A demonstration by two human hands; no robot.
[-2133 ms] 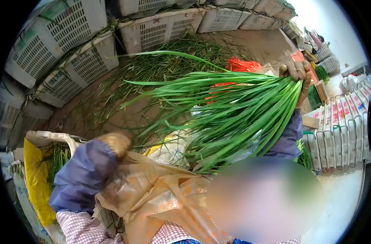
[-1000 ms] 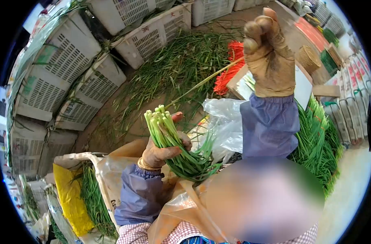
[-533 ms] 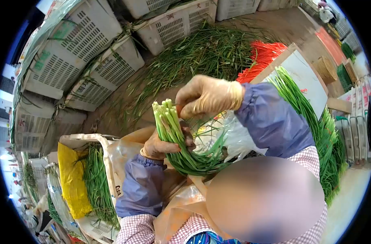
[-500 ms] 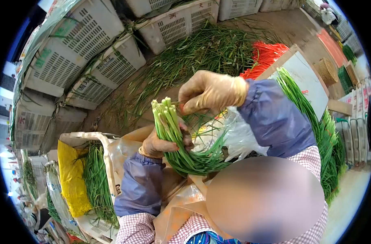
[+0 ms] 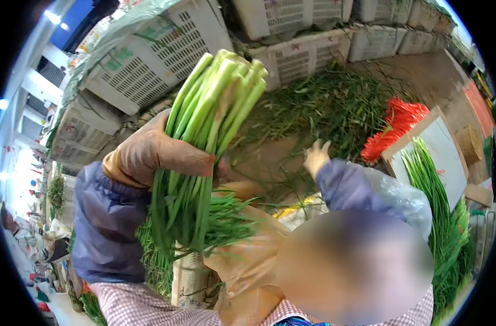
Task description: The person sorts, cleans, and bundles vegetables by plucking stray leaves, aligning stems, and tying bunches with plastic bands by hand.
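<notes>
My gloved left hand point(image 5: 161, 152) is closed around a bunch of garlic chives point(image 5: 215, 108). Its pale cut stems point up, and the long green leaves hang below the hand. To the right, my gloved right hand point(image 5: 316, 157) is stretched out low in front of the leaf litter, apart from the bunch. Its fingers look spread and nothing shows in them, though motion blurs it slightly. Near my right sleeve lies a clear plastic bag point(image 5: 403, 193).
Loose green leaves point(image 5: 335, 108) cover the floor ahead. A heap of red ties point(image 5: 392, 127) lies beside a white board point(image 5: 435, 157). More chives point(image 5: 449, 239) stand at the right. White slatted crates point(image 5: 313, 57) line the back and left. A tan apron point(image 5: 248, 244) covers my lap.
My left hand has lifted the bunch up and left, closer to the camera. My right hand has left the stem ends and dropped down to the right, fingers spreading. The view has shifted.
</notes>
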